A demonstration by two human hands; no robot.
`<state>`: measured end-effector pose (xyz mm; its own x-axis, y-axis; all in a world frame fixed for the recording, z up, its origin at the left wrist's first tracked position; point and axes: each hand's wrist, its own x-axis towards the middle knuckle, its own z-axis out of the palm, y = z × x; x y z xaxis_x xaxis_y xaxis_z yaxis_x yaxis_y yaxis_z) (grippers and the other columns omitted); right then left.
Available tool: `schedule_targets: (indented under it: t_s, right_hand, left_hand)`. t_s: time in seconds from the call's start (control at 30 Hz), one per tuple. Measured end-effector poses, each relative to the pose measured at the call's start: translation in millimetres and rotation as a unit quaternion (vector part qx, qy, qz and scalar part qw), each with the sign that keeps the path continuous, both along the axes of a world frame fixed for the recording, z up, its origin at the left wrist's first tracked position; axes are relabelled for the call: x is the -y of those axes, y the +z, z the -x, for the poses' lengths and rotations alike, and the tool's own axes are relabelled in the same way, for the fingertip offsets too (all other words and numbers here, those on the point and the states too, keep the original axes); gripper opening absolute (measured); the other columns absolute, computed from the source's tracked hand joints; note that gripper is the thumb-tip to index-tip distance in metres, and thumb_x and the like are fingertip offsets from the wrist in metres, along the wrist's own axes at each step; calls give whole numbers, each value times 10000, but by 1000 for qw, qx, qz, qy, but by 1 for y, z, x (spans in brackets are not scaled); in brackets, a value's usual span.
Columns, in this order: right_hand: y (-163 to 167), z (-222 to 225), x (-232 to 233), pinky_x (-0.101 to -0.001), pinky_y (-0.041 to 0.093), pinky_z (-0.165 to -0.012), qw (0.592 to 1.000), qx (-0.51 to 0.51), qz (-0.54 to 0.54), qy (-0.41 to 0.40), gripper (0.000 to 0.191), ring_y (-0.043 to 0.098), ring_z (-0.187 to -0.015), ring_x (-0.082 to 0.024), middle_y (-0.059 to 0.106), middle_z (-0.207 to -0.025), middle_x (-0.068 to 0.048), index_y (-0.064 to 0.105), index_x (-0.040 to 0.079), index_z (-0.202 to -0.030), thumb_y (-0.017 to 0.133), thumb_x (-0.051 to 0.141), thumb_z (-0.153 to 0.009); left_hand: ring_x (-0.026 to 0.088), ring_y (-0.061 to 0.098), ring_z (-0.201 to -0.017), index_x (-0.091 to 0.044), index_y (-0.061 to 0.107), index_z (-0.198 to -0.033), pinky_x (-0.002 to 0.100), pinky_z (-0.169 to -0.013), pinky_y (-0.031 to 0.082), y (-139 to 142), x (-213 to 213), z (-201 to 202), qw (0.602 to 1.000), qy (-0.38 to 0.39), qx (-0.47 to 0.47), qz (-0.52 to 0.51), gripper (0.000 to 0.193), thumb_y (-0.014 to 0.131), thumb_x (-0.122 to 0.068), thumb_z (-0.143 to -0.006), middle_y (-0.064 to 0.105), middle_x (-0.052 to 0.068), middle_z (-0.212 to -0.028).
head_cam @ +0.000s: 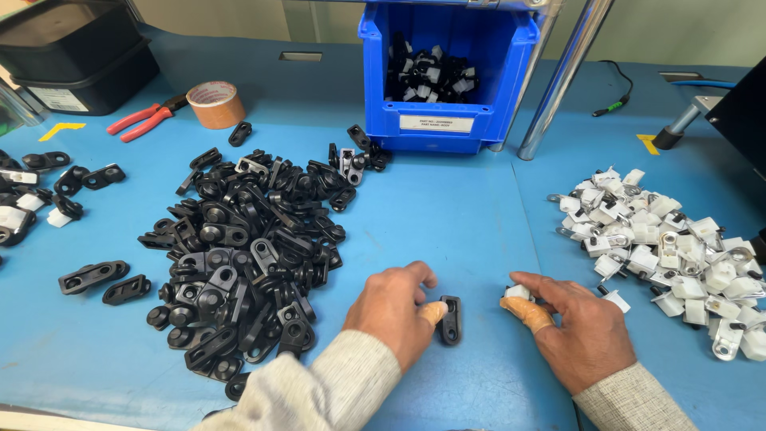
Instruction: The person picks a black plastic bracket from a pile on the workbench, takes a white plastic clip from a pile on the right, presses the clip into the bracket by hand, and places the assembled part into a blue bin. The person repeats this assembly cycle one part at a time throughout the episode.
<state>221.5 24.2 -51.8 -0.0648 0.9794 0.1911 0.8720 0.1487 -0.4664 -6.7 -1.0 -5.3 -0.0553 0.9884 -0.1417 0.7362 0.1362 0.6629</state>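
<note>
my left hand [395,307] rests its fingers on a black plastic bracket [451,319] lying flat on the blue bench [463,223]. my right hand [578,323] pinches a small white clip [517,292]. a black bracket pile [243,247] lies left, a white clip pile [670,247] right, a blue bin [447,72] behind.

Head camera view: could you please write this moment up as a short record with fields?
surface: blue table
left hand: thumb on a single black plastic part lying on the table
right hand: fingertips on a small white part; grip not clear
left of hands: big pile of black parts
right of hands: heap of white clips
behind: blue bin holding black and white pieces
far left: red pliers beside a tape roll
</note>
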Motion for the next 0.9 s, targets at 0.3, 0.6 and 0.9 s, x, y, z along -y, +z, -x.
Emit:
schedule_targets:
  t_s: [0.3, 0.6, 0.9]
  right_hand:
    - [5, 15, -10, -317, 587, -776, 999, -36, 21, -14, 427, 740, -836, -198, 792, -946, -69, 753, 221, -1211, 878, 280, -807]
    - [8, 41, 12, -257, 573, -801, 901, -399, 148, -87, 381, 742, -895, -103, 839, -1012, -65, 748, 81, -1180, 789, 30, -805]
    - [1, 48, 25, -294, 630, -763, 984, -178, -13, 12, 516, 797, -899, -149, 813, -996, -53, 744, 145, -1212, 780, -10, -721]
  left_hand:
    - [274, 748, -951, -172, 625, -1206, 401, -867, 601, 17, -11, -8, 992, -40, -37, 111, 319, 729, -126, -907, 739, 107, -1001]
    - [269, 757, -871, -35, 698, -919, 391, -810, 612, 5, -11, -23, 994, 48, 35, 95, 192, 811, -161, -826, 751, 148, -928]
    - [216, 789, -666, 29, 697, -957, 347, -655, 648, 7, -17, -23, 981, 44, 70, 173, 95, 702, -35, -887, 765, 142, -782]
